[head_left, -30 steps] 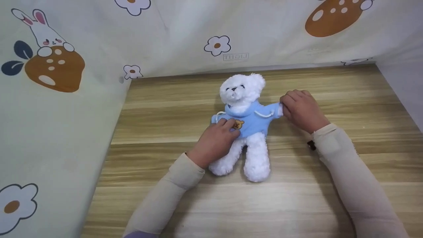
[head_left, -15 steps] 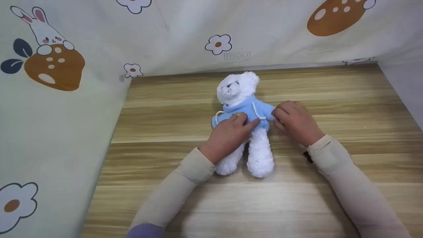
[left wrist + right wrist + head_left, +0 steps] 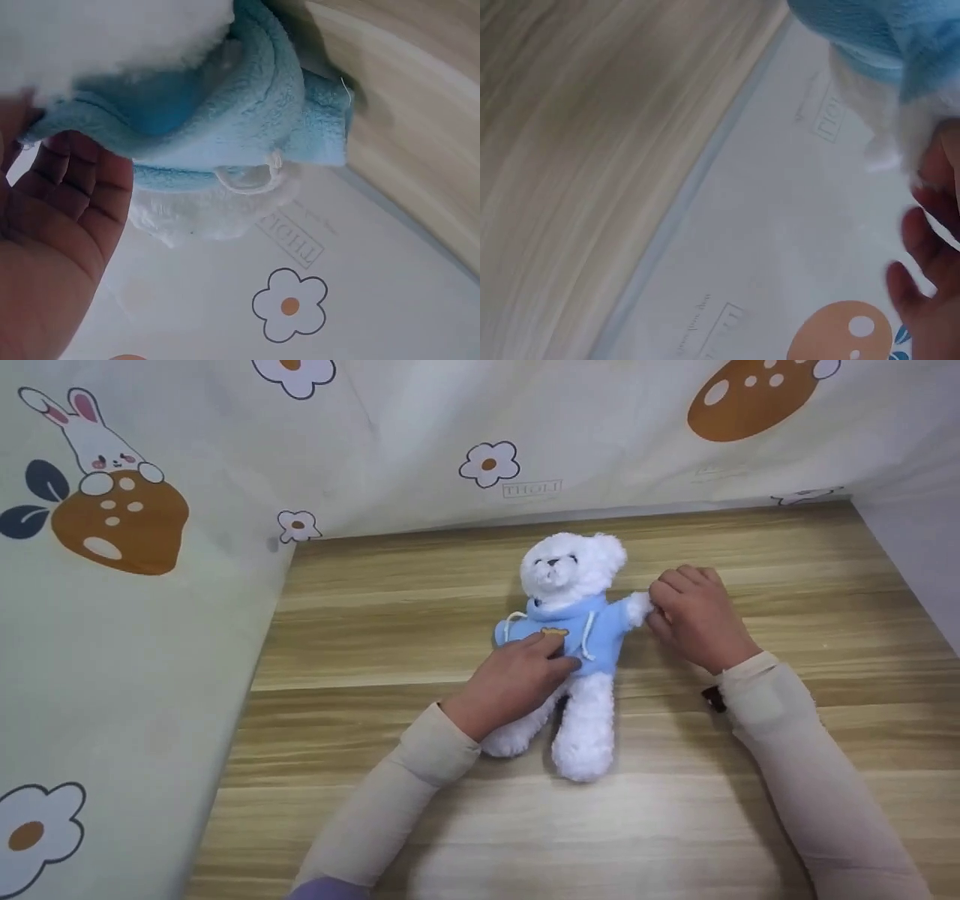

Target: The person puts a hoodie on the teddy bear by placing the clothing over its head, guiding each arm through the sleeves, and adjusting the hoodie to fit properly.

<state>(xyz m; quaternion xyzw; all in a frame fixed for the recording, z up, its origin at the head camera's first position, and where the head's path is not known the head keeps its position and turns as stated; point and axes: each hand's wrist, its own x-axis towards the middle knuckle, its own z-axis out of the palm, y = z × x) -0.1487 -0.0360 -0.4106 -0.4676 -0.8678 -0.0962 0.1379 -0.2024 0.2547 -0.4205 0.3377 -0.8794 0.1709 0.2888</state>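
A white plush teddy bear (image 3: 574, 562) in a light blue hoodie (image 3: 609, 649) lies face up on the wooden tabletop, head toward the back wall. My left hand (image 3: 517, 682) is over the hoodie's front and pinches its lower hem, seen lifted in the left wrist view (image 3: 64, 202). Part of the brown bear patch (image 3: 555, 631) shows above those fingers. On the other side, my right hand (image 3: 697, 619) grips the end of the bear's outstretched arm (image 3: 639, 607). White fur shows between the blue sleeve and my fingers. The bear's other paw is hidden.
Wood-grain tabletop (image 3: 375, 615) surrounds the bear. A pale sheet (image 3: 405, 472) printed with flowers and rabbits rises along the back and left sides. Another plain pale side (image 3: 911, 540) stands at the right.
My right hand dipped inward, then drew back outward and up with the bear's arm, exposing more white fur past the sleeve. My left hand moved right across the hoodie. The bear shifted slightly right.
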